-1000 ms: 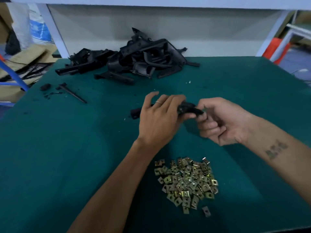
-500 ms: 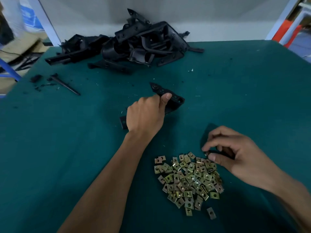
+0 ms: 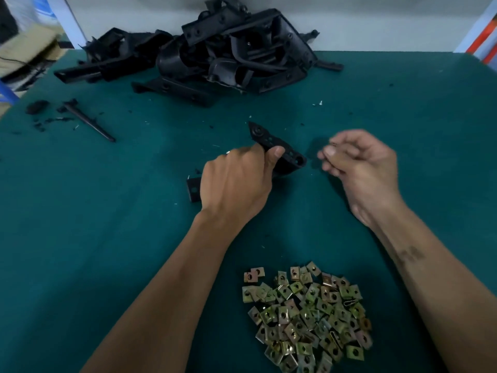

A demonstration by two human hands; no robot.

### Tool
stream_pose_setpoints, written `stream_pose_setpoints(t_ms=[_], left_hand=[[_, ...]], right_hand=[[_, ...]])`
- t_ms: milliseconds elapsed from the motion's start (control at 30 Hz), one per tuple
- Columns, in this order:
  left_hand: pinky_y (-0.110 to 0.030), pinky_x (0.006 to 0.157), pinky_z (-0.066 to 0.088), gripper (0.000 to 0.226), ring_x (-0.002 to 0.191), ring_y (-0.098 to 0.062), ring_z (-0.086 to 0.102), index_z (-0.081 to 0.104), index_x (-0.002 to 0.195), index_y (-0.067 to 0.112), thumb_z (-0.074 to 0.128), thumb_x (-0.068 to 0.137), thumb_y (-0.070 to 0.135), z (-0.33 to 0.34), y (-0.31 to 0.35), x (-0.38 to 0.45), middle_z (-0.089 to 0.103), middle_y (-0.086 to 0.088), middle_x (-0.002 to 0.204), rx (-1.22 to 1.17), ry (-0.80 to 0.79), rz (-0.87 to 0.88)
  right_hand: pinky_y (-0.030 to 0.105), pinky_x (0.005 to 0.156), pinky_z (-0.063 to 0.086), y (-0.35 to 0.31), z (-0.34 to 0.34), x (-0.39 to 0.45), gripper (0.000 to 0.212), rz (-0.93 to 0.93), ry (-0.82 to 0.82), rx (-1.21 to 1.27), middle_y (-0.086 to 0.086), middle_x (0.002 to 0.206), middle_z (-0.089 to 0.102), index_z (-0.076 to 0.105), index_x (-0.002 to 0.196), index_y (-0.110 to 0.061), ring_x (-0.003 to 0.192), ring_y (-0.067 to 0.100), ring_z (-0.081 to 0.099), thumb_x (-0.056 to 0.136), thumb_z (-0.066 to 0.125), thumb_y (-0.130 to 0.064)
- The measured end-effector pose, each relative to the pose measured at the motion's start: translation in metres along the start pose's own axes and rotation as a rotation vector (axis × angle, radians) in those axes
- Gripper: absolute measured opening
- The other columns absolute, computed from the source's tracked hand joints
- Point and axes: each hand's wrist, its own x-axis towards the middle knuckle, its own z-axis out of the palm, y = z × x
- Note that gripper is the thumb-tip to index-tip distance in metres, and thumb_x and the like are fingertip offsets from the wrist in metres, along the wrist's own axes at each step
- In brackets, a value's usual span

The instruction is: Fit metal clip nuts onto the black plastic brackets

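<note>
My left hand (image 3: 236,184) grips a black plastic bracket (image 3: 285,154) near the middle of the green table, thumb on its upper face. One end of the bracket sticks out below my wrist. My right hand (image 3: 360,162) hovers just right of the bracket, its fingers curled and pinching something small that is blurred; it looks like a metal clip nut (image 3: 329,150). A heap of brass-coloured clip nuts (image 3: 309,316) lies on the table in front of me, between my forearms.
A pile of black plastic brackets (image 3: 223,49) lies at the back of the green table (image 3: 94,238), against the wall. A thin black rod (image 3: 88,122) and black scraps sit at the left. Cardboard lies beyond the table's left edge.
My right hand has risen from the clip nut heap to beside the bracket, fingers pinched together. My left hand has kept its grip on the bracket.
</note>
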Motion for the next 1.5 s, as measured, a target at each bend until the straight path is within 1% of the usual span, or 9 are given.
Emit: stream_pose_setpoints(t_ms=[200, 333, 433, 500, 600, 967, 1133, 1300, 1500], left_hand=[[-0.035, 0.051, 0.03, 0.049, 0.053, -0.028, 0.036, 0.032, 0.07, 0.019, 0.026, 0.105, 0.052, 0.003, -0.001, 0.01, 0.041, 0.002, 0.064, -0.054, 0.021, -0.009], [-0.033, 0.053, 0.027, 0.039, 0.062, -0.02, 0.037, 0.034, 0.08, 0.021, 0.035, 0.103, 0.053, 0.003, 0.001, 0.01, 0.041, 0.007, 0.072, -0.097, 0.045, 0.051], [-0.033, 0.053, 0.028, 0.04, 0.065, -0.027, 0.05, 0.037, 0.081, 0.021, 0.035, 0.102, 0.055, 0.004, 0.0, 0.01, 0.05, 0.002, 0.074, -0.098, 0.033, 0.072], [-0.034, 0.053, 0.031, 0.043, 0.066, -0.029, 0.053, 0.038, 0.08, 0.02, 0.032, 0.102, 0.056, 0.006, 0.0, 0.01, 0.053, 0.001, 0.074, -0.092, 0.018, 0.078], [-0.033, 0.052, 0.029, 0.042, 0.062, -0.023, 0.042, 0.036, 0.078, 0.022, 0.031, 0.102, 0.056, 0.006, 0.0, 0.011, 0.045, 0.007, 0.071, -0.091, 0.006, 0.073], [-0.034, 0.052, 0.029, 0.041, 0.06, -0.022, 0.038, 0.03, 0.076, 0.026, 0.032, 0.103, 0.057, 0.008, -0.003, 0.008, 0.045, 0.009, 0.069, -0.095, 0.002, 0.05], [-0.033, 0.052, 0.026, 0.043, 0.06, -0.022, 0.036, 0.031, 0.075, 0.024, 0.032, 0.102, 0.057, 0.007, -0.001, 0.008, 0.044, 0.008, 0.069, -0.079, 0.005, 0.053], [-0.031, 0.051, 0.02, 0.04, 0.059, -0.02, 0.035, 0.031, 0.075, 0.025, 0.035, 0.102, 0.054, 0.005, -0.001, 0.007, 0.042, 0.009, 0.069, -0.063, 0.027, 0.041], [-0.031, 0.052, 0.022, 0.039, 0.064, -0.019, 0.033, 0.034, 0.076, 0.021, 0.039, 0.101, 0.051, 0.004, 0.0, 0.007, 0.038, 0.008, 0.07, -0.052, 0.049, 0.051]], right_hand=[[0.024, 0.063, 0.046, 0.008, 0.029, 0.026, 0.02, 0.01, -0.017, 0.094, 0.004, 0.071, 0.069, 0.073, 0.087, -0.004, 0.063, 0.014, 0.058, 0.082, 0.07, 0.015], [0.023, 0.072, 0.052, 0.01, 0.017, 0.029, 0.019, 0.084, -0.083, 0.298, 0.017, 0.083, 0.073, 0.074, 0.091, 0.003, 0.074, 0.022, 0.067, 0.081, 0.063, 0.014], [0.02, 0.072, 0.052, 0.011, 0.019, 0.033, 0.018, 0.146, -0.152, 0.359, 0.018, 0.086, 0.074, 0.077, 0.091, 0.001, 0.076, 0.02, 0.068, 0.084, 0.062, 0.007], [0.019, 0.072, 0.052, 0.014, 0.025, 0.035, 0.016, 0.141, -0.162, 0.347, 0.015, 0.085, 0.075, 0.079, 0.087, -0.002, 0.075, 0.016, 0.068, 0.081, 0.067, 0.006], [0.021, 0.072, 0.053, 0.016, 0.027, 0.036, 0.015, 0.121, -0.14, 0.345, 0.014, 0.082, 0.074, 0.079, 0.085, -0.003, 0.071, 0.015, 0.065, 0.078, 0.071, 0.008], [0.022, 0.073, 0.053, 0.011, 0.03, 0.03, 0.031, 0.069, -0.154, 0.253, 0.011, 0.074, 0.074, 0.078, 0.072, -0.005, 0.073, 0.016, 0.069, 0.08, 0.06, 0.019], [0.023, 0.067, 0.05, 0.013, 0.029, 0.032, 0.027, 0.025, -0.054, 0.257, 0.009, 0.078, 0.076, 0.08, 0.073, -0.009, 0.074, 0.017, 0.066, 0.079, 0.067, 0.014], [0.026, 0.075, 0.053, 0.014, 0.031, 0.031, 0.021, 0.019, -0.143, 0.205, 0.011, 0.077, 0.076, 0.081, 0.074, -0.011, 0.077, 0.02, 0.069, 0.073, 0.07, 0.007], [0.028, 0.073, 0.051, 0.016, 0.033, 0.033, 0.023, -0.001, -0.096, 0.176, 0.011, 0.073, 0.075, 0.081, 0.07, -0.014, 0.074, 0.022, 0.066, 0.068, 0.068, 0.005]])
